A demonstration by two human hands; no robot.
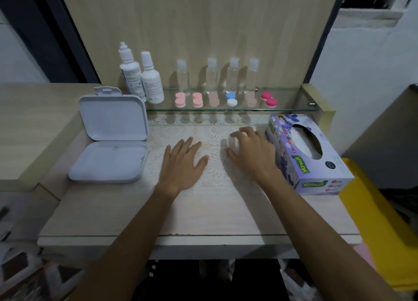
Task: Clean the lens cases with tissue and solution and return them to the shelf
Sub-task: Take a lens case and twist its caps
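- Head view: the lens cases [230,99] sit in a row on the glass shelf [294,109], at twelve o'clock from both hands and well apart from them.
- The row runs nine to three o'clock.
- The right hand [250,152] is nearer the tissue box [316,162], just at its three o'clock.
- Its fingers curl loosely over the table [203,212]; whether something small and pale lies beneath them I cannot tell.
- The left hand [182,162] lies flat, fingers spread, holding nothing.
- Solution bottles [141,76] stand at eleven o'clock.
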